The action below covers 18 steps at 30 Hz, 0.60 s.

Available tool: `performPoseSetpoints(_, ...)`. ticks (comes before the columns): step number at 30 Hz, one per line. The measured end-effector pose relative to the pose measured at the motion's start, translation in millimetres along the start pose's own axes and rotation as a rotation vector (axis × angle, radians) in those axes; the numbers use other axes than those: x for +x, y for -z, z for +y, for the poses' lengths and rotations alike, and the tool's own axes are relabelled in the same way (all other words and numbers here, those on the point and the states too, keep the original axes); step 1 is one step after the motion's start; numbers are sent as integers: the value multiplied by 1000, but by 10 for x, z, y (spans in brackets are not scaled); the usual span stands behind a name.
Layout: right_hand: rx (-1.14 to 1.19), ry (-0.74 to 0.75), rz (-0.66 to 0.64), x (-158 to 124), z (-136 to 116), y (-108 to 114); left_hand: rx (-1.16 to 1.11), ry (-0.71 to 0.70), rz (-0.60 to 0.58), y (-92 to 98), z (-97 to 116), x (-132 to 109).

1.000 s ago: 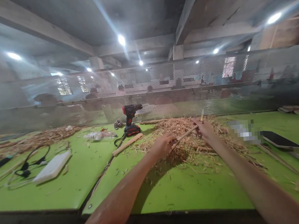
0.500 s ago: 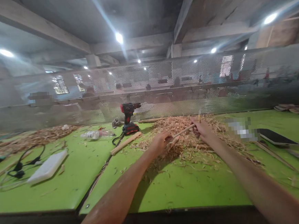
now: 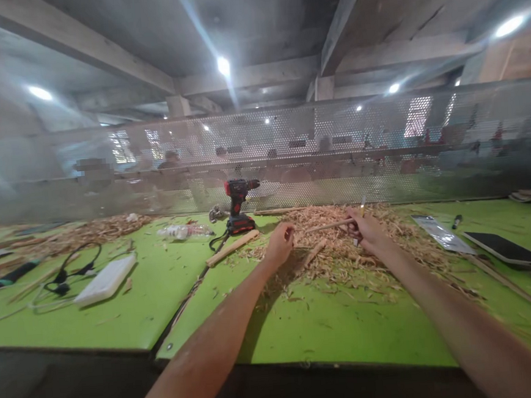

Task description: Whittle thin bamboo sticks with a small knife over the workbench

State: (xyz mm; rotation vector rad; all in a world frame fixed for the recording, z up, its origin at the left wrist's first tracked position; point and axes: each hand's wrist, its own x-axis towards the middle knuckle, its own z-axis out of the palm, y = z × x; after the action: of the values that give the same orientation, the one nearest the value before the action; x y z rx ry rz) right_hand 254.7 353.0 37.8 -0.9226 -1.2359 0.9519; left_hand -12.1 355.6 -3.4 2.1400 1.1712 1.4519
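In the head view, my right hand (image 3: 364, 229) is closed around one end of a thin wooden stick (image 3: 329, 225), which points left over a heap of wood shavings (image 3: 345, 272). A slim object with a yellow and pale end (image 3: 363, 203) sticks up from the same hand; its kind is unclear. My left hand (image 3: 280, 245) hovers just left of the stick's free end, apart from it, its fingers loosely curled with nothing visible in them. A short flat wood piece (image 3: 314, 253) lies on the shavings between the hands.
Behind my left hand a cordless drill (image 3: 239, 206) stands upright on the green table (image 3: 349, 333). Nearby lie a wood strip (image 3: 232, 249), plastic bottle (image 3: 185, 231), white block with cables (image 3: 106, 281), and at right a phone (image 3: 508, 247) and clear packet (image 3: 442, 234). A mesh screen (image 3: 292, 184) runs behind.
My left hand has let go of the stick and drawn back left. The stick stays in my right hand, now more level. The view has shifted slightly left.
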Motion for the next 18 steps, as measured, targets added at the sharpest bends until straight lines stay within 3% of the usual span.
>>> performPoseSetpoints(10, 49, -122, 31, -18, 79, -68, -45, 7, -96, 1, 95, -28)
performPoseSetpoints(18, 75, -101, -77, -43, 56, -107, -46, 14, -91, 7, 92, -43)
